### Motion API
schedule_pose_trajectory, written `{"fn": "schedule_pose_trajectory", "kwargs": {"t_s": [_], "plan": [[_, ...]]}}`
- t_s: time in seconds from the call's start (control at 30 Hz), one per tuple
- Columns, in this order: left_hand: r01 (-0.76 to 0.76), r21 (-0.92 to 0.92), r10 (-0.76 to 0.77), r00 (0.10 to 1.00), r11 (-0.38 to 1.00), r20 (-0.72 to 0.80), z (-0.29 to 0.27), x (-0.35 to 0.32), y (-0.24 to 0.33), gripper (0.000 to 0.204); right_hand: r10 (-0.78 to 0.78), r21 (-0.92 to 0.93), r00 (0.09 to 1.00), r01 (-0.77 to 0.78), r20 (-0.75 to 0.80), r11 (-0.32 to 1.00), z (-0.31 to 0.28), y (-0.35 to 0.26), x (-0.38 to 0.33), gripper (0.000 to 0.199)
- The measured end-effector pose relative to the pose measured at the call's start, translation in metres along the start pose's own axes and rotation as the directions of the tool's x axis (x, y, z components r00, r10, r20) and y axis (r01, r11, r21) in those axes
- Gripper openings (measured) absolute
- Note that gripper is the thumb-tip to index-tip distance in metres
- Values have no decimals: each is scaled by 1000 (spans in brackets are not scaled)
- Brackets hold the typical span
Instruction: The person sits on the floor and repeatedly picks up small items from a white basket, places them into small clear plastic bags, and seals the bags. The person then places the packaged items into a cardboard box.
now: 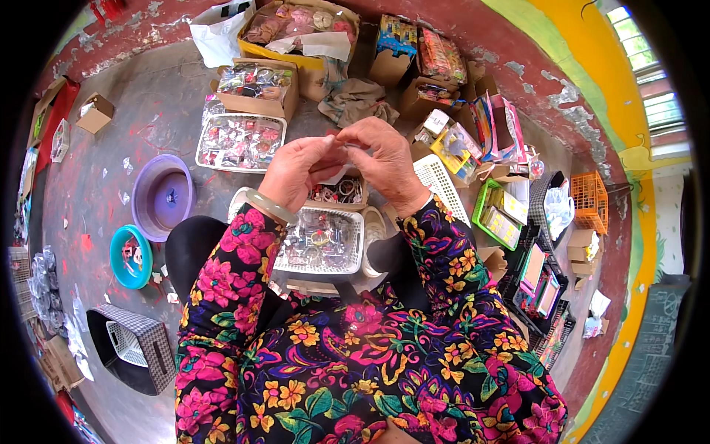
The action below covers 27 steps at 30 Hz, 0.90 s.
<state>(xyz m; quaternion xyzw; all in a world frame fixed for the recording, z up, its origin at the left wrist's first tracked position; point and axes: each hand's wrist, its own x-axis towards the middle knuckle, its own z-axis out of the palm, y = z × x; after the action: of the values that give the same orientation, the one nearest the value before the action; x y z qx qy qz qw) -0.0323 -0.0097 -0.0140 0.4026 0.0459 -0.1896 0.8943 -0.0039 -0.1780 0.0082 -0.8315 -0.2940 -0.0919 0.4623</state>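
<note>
My left hand [297, 167] and my right hand [384, 163] meet in front of me, fingertips pinched together on a small clear packet [345, 150]. A pale green bangle [268, 204] sits on my left wrist. Both sleeves are dark with bright flowers. Directly below my hands, on my lap, rests a white basket [358, 244] filled with small wrapped trinkets. Just beyond it a small cardboard box [362, 198] holds rings or similar round pieces.
On the floor: a white tray of wrapped items [203, 140], several cardboard boxes of goods [290, 100], a purple bowl [144, 194], a teal bowl [118, 263], a white slotted lid [444, 185], a green basket [484, 203], an orange crate [589, 200], a black checked bin [151, 340].
</note>
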Motion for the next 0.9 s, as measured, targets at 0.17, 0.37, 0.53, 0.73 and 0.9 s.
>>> {"fn": "schedule_pose_trajectory", "kwargs": {"t_s": [0.17, 0.37, 0.53, 0.73, 0.9], "plan": [[-80, 117, 93, 990, 990, -109, -3, 5, -6, 27, 7, -87, 999, -9, -31, 996, 3, -6, 1, 22], [-135, 196, 166, 974, 971, -152, 6, 3, -3, 30, 22, -90, 999, -27, -50, 996, 6, -2, 1, 22], [-189, 264, 234, 960, 946, -152, 5, 6, -8, 31, 77, -59, 997, -78, -19, 995, 7, 1, 1, 20], [-211, 284, 243, 967, 935, -81, 0, 8, -10, 30, 177, 25, 983, -178, 40, 984, 5, 4, 1, 18], [-236, 271, 263, 962, 933, -69, 1, 10, -16, 29, 128, 62, 991, -131, 47, 989, 8, 9, -2, 20]]}}
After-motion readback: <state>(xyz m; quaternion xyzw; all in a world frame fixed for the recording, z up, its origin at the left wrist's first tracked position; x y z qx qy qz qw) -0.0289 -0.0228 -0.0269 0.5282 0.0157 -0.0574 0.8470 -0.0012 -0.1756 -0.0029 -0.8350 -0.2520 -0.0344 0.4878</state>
